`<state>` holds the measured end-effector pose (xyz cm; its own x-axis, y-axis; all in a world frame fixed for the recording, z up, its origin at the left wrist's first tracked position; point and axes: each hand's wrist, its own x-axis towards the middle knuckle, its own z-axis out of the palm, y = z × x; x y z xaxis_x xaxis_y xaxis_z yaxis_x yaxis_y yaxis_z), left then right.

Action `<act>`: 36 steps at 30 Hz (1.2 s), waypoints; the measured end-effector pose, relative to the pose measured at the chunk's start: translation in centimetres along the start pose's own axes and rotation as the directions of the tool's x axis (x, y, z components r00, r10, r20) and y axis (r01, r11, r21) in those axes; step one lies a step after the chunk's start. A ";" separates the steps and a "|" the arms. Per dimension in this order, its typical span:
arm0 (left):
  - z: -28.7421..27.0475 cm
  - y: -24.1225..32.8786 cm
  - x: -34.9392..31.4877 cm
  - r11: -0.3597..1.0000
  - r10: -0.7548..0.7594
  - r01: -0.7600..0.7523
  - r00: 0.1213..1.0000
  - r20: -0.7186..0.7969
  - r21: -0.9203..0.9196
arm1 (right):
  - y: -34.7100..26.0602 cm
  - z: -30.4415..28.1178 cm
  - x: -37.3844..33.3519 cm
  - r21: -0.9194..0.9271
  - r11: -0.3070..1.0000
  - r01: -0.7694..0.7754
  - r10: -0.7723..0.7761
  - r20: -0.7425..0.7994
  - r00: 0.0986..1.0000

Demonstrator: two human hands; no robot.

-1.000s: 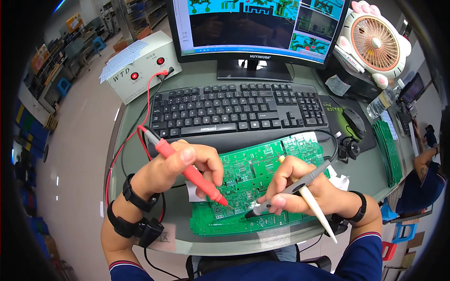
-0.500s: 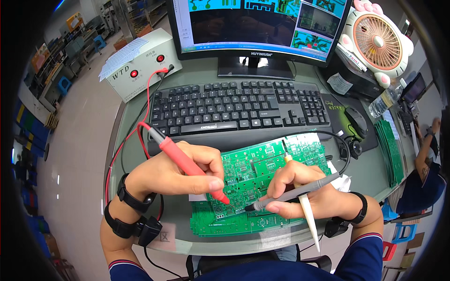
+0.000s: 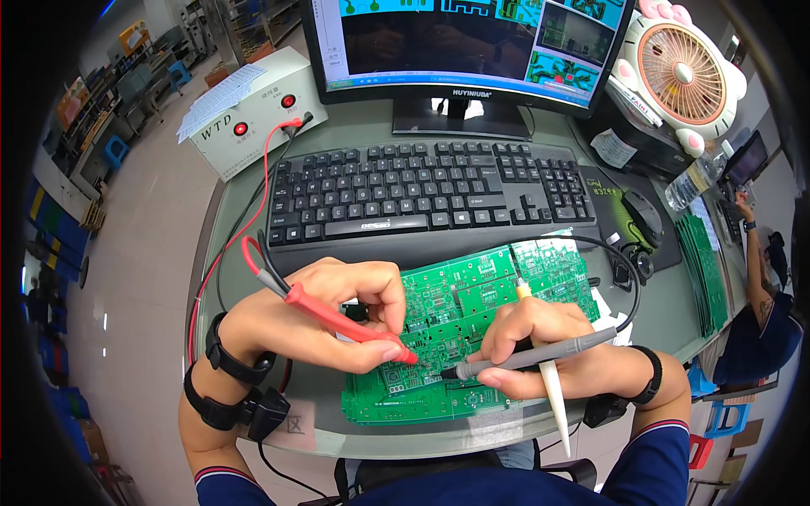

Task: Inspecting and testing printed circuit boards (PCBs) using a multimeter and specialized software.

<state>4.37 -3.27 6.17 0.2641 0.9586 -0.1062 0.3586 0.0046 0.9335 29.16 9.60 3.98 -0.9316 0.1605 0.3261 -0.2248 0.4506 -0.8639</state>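
Observation:
A panel of green circuit boards (image 3: 477,297) lies on more green boards (image 3: 396,411) in front of the keyboard. My left hand (image 3: 291,333) is closed round a red test probe (image 3: 337,323), pointed down at the panel's left part. My right hand (image 3: 540,320) grips a grey test probe (image 3: 540,355), its black tip close by on the right. A white tapered stick (image 3: 554,401) also passes through that hand, its thin dark end over the panel. Whether the probe tips touch the board, I cannot tell.
Behind the boards sit a black keyboard (image 3: 396,187) and a monitor (image 3: 439,51). A white box with red buttons (image 3: 253,118) feeds the probe cables. At right are a mouse (image 3: 641,218), bottle (image 3: 696,179), fan (image 3: 679,74) and upright green boards (image 3: 702,274). A co-worker's arm (image 3: 755,261) shows beyond.
The red probe now lies flatter, its cable end lower and its tip slightly higher on the panel. My right hand has barely moved. The co-worker's arm has shifted.

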 end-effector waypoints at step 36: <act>0.8 0.1 -0.3 0.980 0.164 -0.152 0.982 -0.095 0.125 | 0.8 1.1 0.0 -0.027 0.980 0.198 -0.199 -0.049 0.979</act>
<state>5.04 -3.79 6.04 0.2334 0.9690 0.0814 0.4236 -0.1767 0.8885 28.68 8.99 2.84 -0.8531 0.1109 0.5098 -0.3966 0.4971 -0.7717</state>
